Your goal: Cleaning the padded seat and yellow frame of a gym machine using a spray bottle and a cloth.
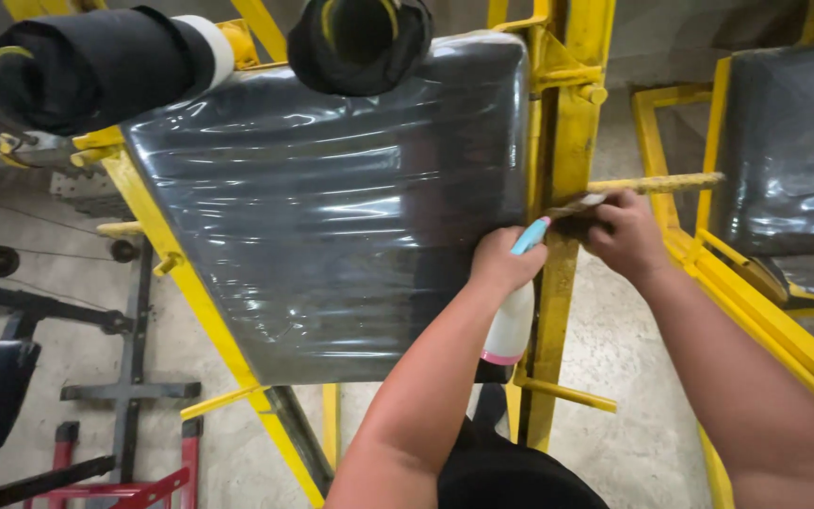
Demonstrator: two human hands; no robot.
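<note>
Your left hand (504, 261) is clenched around the neck of a white plastic spray bottle with a light-blue trigger head and pink band (512, 320), nozzle aimed right toward the upright yellow painted steel post (567, 141) of the gym machine. Your right hand (629, 236) grips a dark, brownish cloth or pad (581, 207) pressed against that post, just below a rough yellow crossbar (657, 183). Exactly what the pad is made of cannot be told.

Bottle and cloth sit close together at the right edge of the black padded seat wrapped in clear plastic film (332, 207).

Judgement: keep the nozzle close to the cloth so mist lands on the frame, not the wrapped pad. Wipe along the post's length with firm, even pressure. Watch your knuckles near the crossbar's rough surface and the bracket (588, 92) above.
</note>
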